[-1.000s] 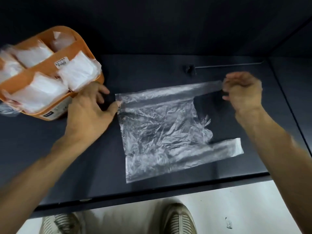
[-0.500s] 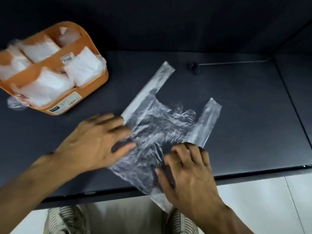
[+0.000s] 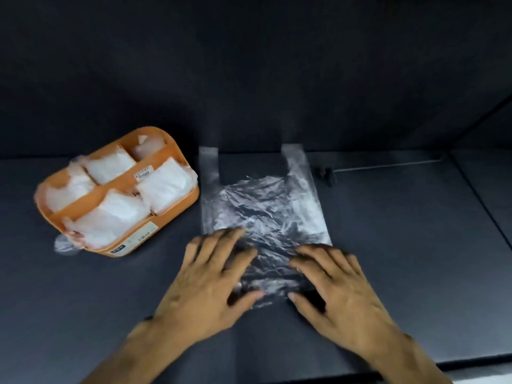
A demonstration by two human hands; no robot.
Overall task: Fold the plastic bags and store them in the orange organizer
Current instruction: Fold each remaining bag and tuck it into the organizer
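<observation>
Nearest the camera, both hands lie flat on the near end of a clear plastic bag (image 3: 263, 212). The left hand (image 3: 210, 284) spreads its fingers (image 3: 221, 239) straight over the bag's left part, thumb reaching in toward the middle. The right hand (image 3: 340, 289) does likewise on the right part, fingers (image 3: 310, 261) extended and pressing down, gripping nothing. The bag is spread on the dark surface (image 3: 401, 245), crinkled, its body running away from the hands and its two handle strips pointing at the far wall. Just left of the bag sits the orange organizer (image 3: 177, 202), its compartments filled with folded white bags (image 3: 163, 181). Further right, near the back, a small dark fitting (image 3: 327, 173) with a thin rod lies on the surface.
</observation>
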